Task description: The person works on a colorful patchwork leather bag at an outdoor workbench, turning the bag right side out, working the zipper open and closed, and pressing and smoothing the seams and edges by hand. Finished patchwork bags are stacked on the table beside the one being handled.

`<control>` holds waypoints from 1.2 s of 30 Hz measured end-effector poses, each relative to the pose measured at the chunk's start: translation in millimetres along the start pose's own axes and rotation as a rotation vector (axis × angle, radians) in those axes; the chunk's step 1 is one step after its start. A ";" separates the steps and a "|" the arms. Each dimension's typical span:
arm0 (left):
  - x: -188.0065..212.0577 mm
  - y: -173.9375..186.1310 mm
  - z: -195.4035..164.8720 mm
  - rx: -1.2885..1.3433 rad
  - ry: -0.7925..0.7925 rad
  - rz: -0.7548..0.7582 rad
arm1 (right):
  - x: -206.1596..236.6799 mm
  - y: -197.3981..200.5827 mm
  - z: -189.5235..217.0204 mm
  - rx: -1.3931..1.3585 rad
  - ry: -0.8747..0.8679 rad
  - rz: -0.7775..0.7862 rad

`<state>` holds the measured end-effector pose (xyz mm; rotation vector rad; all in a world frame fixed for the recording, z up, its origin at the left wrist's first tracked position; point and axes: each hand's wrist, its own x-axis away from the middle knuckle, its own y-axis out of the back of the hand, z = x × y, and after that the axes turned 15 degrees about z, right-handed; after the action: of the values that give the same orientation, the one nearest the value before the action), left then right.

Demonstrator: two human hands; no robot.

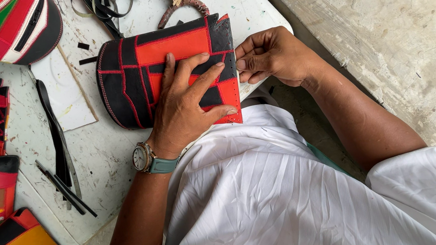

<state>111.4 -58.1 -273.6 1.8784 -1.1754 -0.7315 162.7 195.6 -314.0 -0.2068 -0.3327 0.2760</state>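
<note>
Red-black patchwork bag (159, 61) | under flat, open left hand (182, 108) | right hand (272, 59) grip pinching its edge

Left hand (185, 107) lies flat, palm down, fingers spread and pointing away, a watch on its wrist, forearm angled in. Right hand (269, 58) sits just beside it, fingers curled in a pinching grip, elbow bent out wide.

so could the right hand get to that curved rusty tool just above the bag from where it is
Probably yes. The right hand pinches the edge of the red and black bag, and the curved rusty tool lies on the table just beyond the bag's top edge. Nothing covers it, though the hand must let go first.
</note>
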 end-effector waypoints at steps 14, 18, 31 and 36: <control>0.7 -2.6 0.4 -0.011 -0.016 -0.013 | -0.4 -7.4 3.9 0.103 0.010 -0.069; 0.7 -2.0 -0.8 -0.012 0.003 0.001 | -0.2 -8.6 4.6 0.118 0.012 -0.074; -0.3 -2.4 -1.1 -0.021 0.005 0.006 | 1.1 -3.3 -3.4 -0.003 0.038 -0.034; -0.5 -2.9 -0.8 -0.025 0.000 0.006 | 1.1 -2.2 0.3 0.044 0.017 -0.015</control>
<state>113.1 -56.6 -275.7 1.8534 -1.1659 -0.7398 164.2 193.9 -312.9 -0.1627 -0.3111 0.2667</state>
